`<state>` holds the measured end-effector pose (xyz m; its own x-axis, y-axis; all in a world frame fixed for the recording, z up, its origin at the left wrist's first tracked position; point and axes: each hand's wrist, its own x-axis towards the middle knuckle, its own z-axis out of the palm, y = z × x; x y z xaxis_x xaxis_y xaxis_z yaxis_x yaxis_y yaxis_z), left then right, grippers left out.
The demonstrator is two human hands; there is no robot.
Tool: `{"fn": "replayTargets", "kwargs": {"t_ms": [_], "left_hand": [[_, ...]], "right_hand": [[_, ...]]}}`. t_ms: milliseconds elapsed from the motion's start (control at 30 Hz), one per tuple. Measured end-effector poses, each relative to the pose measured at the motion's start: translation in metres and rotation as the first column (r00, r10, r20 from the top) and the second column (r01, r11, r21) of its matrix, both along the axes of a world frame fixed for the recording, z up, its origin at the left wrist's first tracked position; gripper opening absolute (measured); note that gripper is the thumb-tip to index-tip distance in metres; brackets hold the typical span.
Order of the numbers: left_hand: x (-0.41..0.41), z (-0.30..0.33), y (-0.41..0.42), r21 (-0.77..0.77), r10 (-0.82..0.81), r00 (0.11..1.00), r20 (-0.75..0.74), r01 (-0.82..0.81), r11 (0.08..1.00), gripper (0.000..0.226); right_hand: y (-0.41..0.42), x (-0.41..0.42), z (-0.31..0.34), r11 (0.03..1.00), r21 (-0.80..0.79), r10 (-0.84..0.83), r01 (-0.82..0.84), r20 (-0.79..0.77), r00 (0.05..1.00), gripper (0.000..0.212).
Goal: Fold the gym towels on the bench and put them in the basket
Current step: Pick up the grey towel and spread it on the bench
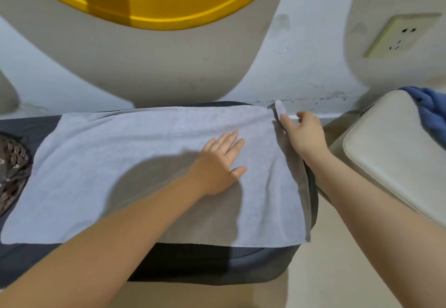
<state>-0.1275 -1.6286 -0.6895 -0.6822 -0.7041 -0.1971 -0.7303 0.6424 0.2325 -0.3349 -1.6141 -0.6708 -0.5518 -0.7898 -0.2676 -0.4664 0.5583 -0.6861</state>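
Head view, single frame. I note both forearms reach in from the lower edge toward a dark bench point(217, 266). A pale grey towel point(120, 175) lies spread flat over the bench top, its near edge hanging just past the front and its right edge draped over the bench end.

Left hand point(220, 165): palm down, fingers straight and slightly spread, pressing flat on the towel right of its middle. It grips nothing.

Right hand point(303, 133): at the towel's far right corner, thumb and forefinger pinching the corner, which stands up in a small fold; the other fingers are loosely curled behind it.

Surroundings: a white wall point(313, 42) runs behind the bench, carrying a yellow sign point(149, 1) with white letters, cropped at the top. A cream socket point(401, 36) sits on the wall at upper right. A cream cushion point(395, 153) stands right of the bench, with a blue cloth point(432, 109) on its far end. A dark patterned fabric point(12, 167) lies at the bench's left edge. I see no basket here.
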Motion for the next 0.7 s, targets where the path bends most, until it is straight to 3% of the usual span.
{"fn": "replayTargets", "kwargs": {"t_ms": [67, 167, 233, 367, 433, 500, 567, 633, 700], "left_hand": [[0.001, -0.003, 0.009, -0.018, -0.027, 1.000, 0.002, 0.027, 0.999, 0.084], [-0.002, -0.007, 0.022, -0.134, -0.109, 0.994, -0.026, 0.104, 0.985, 0.074], [-0.007, -0.010, 0.027, -0.168, -0.167, 0.986, -0.020, 0.162, 0.972, 0.072], [-0.013, -0.011, 0.037, -0.117, -0.297, 0.955, 0.007, 0.296, 0.948, 0.079], [-0.014, -0.013, 0.038, -0.096, -0.287, 0.958, -0.012, 0.284, 0.954, 0.086], [-0.014, -0.012, 0.041, -0.117, -0.289, 0.957, -0.006, 0.286, 0.951, 0.091], [-0.014, -0.012, 0.041, -0.146, -0.299, 0.954, 0.018, 0.298, 0.943, 0.093], [-0.014, -0.013, 0.040, -0.157, -0.324, 0.946, 0.033, 0.325, 0.933, 0.096], [-0.014, -0.009, 0.042, -0.146, -0.348, 0.937, 0.038, 0.350, 0.925, 0.101]], "right_hand": [[0.018, 0.007, -0.003, 0.993, 0.069, 0.103, -0.093, -0.164, 0.981, 0.055], [0.034, 0.002, -0.006, 0.994, 0.053, 0.103, -0.092, -0.278, 0.955, 0.030], [0.035, -0.007, -0.006, 1.000, 0.005, 0.027, -0.026, -0.198, 0.980, 0.026], [0.038, -0.030, -0.015, 0.969, 0.021, -0.245, 0.245, 0.169, 0.955, 0.025], [0.047, -0.034, -0.021, 0.962, 0.118, -0.262, 0.245, 0.155, 0.953, 0.022], [0.053, -0.033, -0.025, 0.969, 0.097, -0.240, 0.227, 0.148, 0.959, 0.034], [0.056, -0.025, -0.020, 0.991, -0.008, -0.134, 0.136, 0.094, 0.986, 0.043], [0.058, -0.012, -0.010, 0.989, -0.136, 0.043, -0.056, -0.102, 0.994, 0.050], [0.061, 0.002, -0.001, 0.924, -0.198, 0.264, -0.328, -0.292, 0.919, 0.056]]}}
